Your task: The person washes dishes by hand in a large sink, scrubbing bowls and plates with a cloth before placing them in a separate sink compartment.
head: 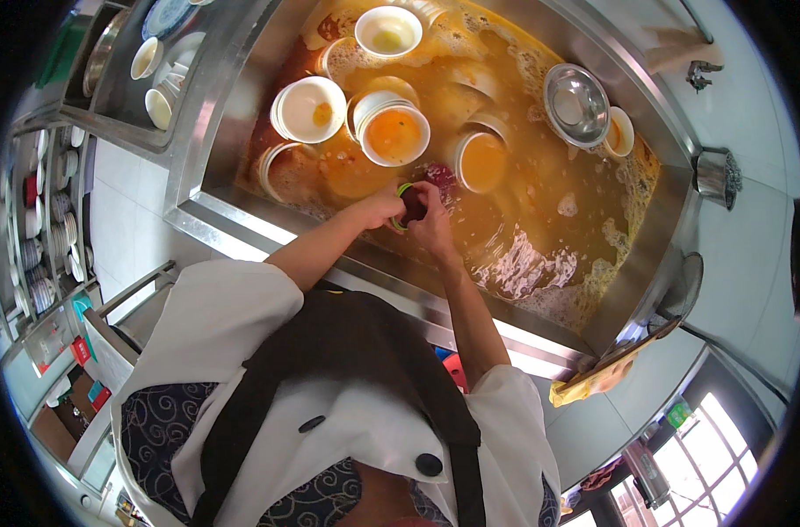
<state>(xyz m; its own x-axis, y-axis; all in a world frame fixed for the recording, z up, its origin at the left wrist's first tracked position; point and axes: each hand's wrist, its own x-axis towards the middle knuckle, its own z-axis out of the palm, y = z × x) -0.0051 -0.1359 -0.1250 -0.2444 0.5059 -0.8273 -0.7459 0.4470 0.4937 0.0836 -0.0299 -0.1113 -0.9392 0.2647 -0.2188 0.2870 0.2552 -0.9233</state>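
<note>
My left hand [381,205] and my right hand [431,221] meet above the near side of a large stainless steel sink [281,227] full of cloudy orange-brown water. Between them they hold a small dark round cup or bowl [414,205] with a bright green rim, tilted so its opening shows. Just beyond the hands, a dark red thing [440,178] lies in the water; its kind is unclear. Stacked white bowls [394,135] with orange liquid stand behind the hands. Another white bowl [483,163] sits half sunk to the right.
More white bowls [309,109] are at the sink's left and a white bowl [388,31] at its far side. A steel bowl [576,105] floats at the right. Left of the sink is a metal cart [126,125] with dishes. A metal container [715,178] hangs beyond the right rim.
</note>
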